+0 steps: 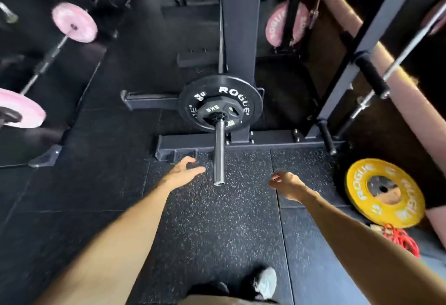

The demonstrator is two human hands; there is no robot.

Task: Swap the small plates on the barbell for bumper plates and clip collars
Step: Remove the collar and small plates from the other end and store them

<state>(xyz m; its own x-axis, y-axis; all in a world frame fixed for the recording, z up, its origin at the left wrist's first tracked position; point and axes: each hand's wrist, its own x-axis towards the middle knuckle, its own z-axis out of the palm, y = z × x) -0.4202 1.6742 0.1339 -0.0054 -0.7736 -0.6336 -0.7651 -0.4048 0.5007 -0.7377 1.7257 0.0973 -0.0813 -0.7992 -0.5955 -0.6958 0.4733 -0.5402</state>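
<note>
A person's left hand (184,170) and right hand (287,185) reached, fingers loose and holding nothing, toward the barbell sleeve (219,152) pointing at the camera; a black Rogue plate (220,101) with a smaller plate (217,111) in front sat on it at 12 o'clock, a yellow bumper plate (383,192) at 3 o'clock

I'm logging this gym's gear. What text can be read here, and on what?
"ROGUE": large black plate on the barbell; its numbers are blurred.
"5KG", partly legible: small plate in front of it.
"ROGUE": yellow plate; its other text is blurred.
"ROGUE", partly hidden: pink plates on the rack.
</note>
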